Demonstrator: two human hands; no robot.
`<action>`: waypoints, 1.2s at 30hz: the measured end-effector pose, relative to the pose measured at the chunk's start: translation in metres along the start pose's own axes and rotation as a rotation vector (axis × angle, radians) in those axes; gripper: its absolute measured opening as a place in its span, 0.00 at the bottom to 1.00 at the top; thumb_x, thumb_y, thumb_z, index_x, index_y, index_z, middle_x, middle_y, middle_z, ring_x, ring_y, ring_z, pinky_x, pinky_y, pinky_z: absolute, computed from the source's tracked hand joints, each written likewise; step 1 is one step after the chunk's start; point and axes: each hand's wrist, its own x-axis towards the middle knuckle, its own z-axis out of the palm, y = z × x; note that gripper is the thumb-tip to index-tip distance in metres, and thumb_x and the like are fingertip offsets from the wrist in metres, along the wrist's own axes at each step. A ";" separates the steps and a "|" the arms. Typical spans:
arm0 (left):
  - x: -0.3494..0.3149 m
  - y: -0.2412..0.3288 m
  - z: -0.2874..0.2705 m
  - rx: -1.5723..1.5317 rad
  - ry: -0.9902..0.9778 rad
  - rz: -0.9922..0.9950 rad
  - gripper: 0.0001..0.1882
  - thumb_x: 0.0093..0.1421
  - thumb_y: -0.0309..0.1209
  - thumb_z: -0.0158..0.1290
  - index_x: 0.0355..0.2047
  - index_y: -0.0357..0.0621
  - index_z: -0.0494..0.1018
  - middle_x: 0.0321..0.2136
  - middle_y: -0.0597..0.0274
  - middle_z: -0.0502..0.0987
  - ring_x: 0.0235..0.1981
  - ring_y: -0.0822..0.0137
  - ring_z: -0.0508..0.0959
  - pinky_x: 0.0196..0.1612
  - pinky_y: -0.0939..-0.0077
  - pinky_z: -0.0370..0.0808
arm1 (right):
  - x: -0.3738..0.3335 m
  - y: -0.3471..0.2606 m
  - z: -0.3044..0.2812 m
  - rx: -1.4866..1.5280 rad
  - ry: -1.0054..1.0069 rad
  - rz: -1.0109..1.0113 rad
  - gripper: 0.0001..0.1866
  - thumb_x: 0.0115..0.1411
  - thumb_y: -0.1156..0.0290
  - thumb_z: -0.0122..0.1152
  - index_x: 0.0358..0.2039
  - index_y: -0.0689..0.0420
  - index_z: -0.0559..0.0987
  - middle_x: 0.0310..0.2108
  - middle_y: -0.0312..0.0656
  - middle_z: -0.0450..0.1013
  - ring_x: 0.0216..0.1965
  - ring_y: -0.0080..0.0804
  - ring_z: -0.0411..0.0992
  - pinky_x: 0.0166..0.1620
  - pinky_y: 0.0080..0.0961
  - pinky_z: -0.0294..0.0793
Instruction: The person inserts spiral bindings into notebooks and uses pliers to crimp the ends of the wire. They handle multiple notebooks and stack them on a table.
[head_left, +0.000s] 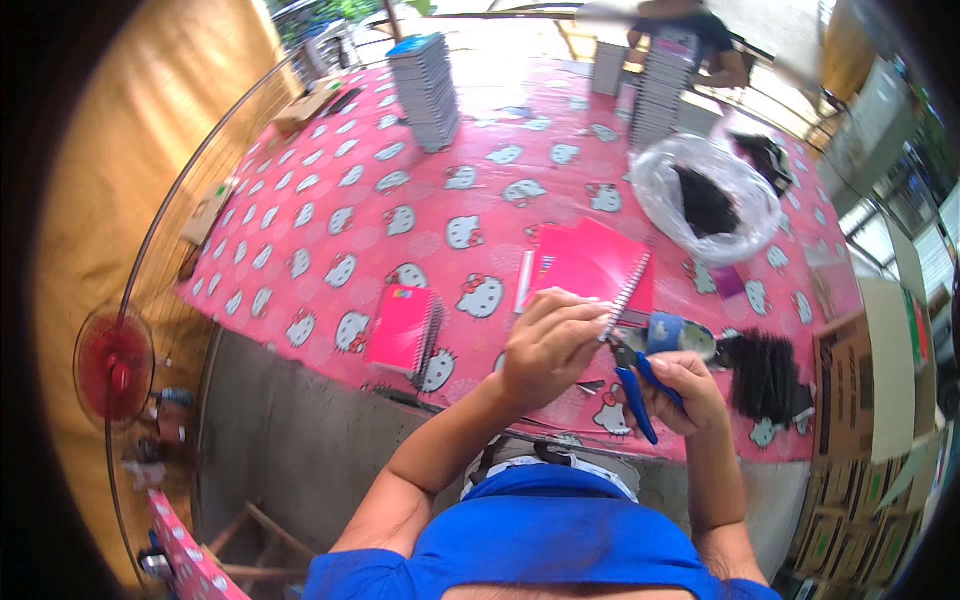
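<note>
A bright pink spiral-bound notebook lies tilted in front of me, on top of other pink notebooks. My left hand is closed on its near corner, by the lower end of the white spiral. In my right hand are pliers with blue handles, their jaws at that end of the spiral. My fingers hide exactly what the jaws touch. Off to the left sits a small stack of pink notebooks. Just beyond my right hand is a blue item whose kind I cannot make out.
A pink patterned cloth covers the table. Tall notebook stacks stand at the back. To the right are a plastic bag with black contents, black bristly bundles and cardboard boxes. A person sits across; a red fan stands left.
</note>
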 end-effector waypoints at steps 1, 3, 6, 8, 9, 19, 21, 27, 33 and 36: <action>0.000 -0.001 -0.003 -0.004 -0.003 -0.017 0.12 0.46 0.17 0.62 0.31 0.38 0.74 0.33 0.54 0.79 0.34 0.57 0.79 0.38 0.65 0.75 | 0.006 0.011 0.001 -0.060 0.059 -0.072 0.18 0.61 0.68 0.57 0.47 0.69 0.73 0.47 0.49 0.72 0.41 0.32 0.75 0.43 0.24 0.76; -0.003 -0.006 -0.013 -0.006 -0.006 -0.059 0.12 0.47 0.15 0.61 0.32 0.37 0.73 0.34 0.53 0.79 0.35 0.60 0.79 0.38 0.67 0.76 | 0.015 0.040 0.008 -0.174 0.167 -0.215 0.20 0.61 0.68 0.57 0.49 0.68 0.71 0.47 0.47 0.72 0.44 0.32 0.74 0.46 0.25 0.74; -0.008 -0.008 -0.043 -0.167 0.511 -0.422 0.10 0.57 0.21 0.57 0.28 0.43 0.65 0.36 0.51 0.78 0.36 0.67 0.78 0.34 0.72 0.76 | 0.016 0.071 -0.015 -0.911 0.408 -0.205 0.22 0.57 0.67 0.62 0.50 0.63 0.71 0.47 0.45 0.72 0.49 0.36 0.70 0.53 0.33 0.67; -0.011 -0.014 -0.083 -0.239 0.876 -0.510 0.11 0.60 0.23 0.55 0.27 0.44 0.63 0.36 0.53 0.77 0.36 0.71 0.77 0.36 0.76 0.75 | 0.014 0.100 -0.055 -1.550 0.449 -0.323 0.22 0.53 0.67 0.65 0.47 0.61 0.74 0.46 0.47 0.72 0.49 0.41 0.70 0.56 0.39 0.62; -0.029 -0.021 -0.104 -0.216 0.963 -0.660 0.10 0.61 0.24 0.54 0.27 0.44 0.63 0.37 0.53 0.77 0.38 0.71 0.76 0.40 0.75 0.74 | 0.012 0.111 -0.068 -1.884 0.424 -0.442 0.21 0.50 0.66 0.66 0.45 0.59 0.75 0.46 0.48 0.72 0.49 0.44 0.70 0.57 0.41 0.60; -0.183 -0.077 -0.167 0.077 0.824 -1.076 0.06 0.64 0.28 0.49 0.36 0.39 0.67 0.51 0.46 0.71 0.53 0.65 0.70 0.57 0.71 0.64 | 0.150 0.130 0.015 -1.434 -0.046 -0.777 0.15 0.52 0.72 0.65 0.42 0.60 0.76 0.45 0.50 0.73 0.47 0.47 0.72 0.50 0.37 0.70; -0.179 -0.080 -0.160 0.058 0.861 -1.010 0.11 0.67 0.33 0.45 0.40 0.37 0.67 0.50 0.48 0.71 0.52 0.64 0.70 0.57 0.69 0.63 | 0.215 0.146 0.022 -1.278 0.078 -1.023 0.15 0.54 0.73 0.63 0.43 0.61 0.76 0.44 0.52 0.73 0.46 0.48 0.72 0.48 0.35 0.71; -0.178 -0.092 -0.148 0.291 0.981 -0.901 0.24 0.71 0.43 0.32 0.38 0.34 0.70 0.40 0.52 0.75 0.43 0.63 0.73 0.53 0.67 0.65 | 0.319 0.171 0.020 -0.848 0.477 -0.659 0.10 0.62 0.68 0.58 0.34 0.63 0.77 0.31 0.42 0.73 0.32 0.26 0.71 0.36 0.23 0.70; -0.175 -0.100 -0.144 0.172 1.235 -0.957 0.30 0.71 0.44 0.31 0.28 0.33 0.74 0.30 0.49 0.79 0.38 0.61 0.75 0.50 0.68 0.67 | 0.338 0.184 0.014 -0.764 0.469 -0.687 0.15 0.63 0.67 0.56 0.23 0.63 0.72 0.21 0.33 0.65 0.23 0.18 0.60 0.27 0.18 0.60; -0.176 -0.099 -0.148 0.317 1.136 -0.931 0.31 0.71 0.45 0.30 0.28 0.32 0.74 0.30 0.49 0.79 0.38 0.61 0.75 0.50 0.68 0.67 | 0.339 0.186 0.019 -0.700 0.410 -0.687 0.16 0.67 0.66 0.49 0.24 0.61 0.72 0.24 0.35 0.67 0.27 0.18 0.62 0.32 0.19 0.63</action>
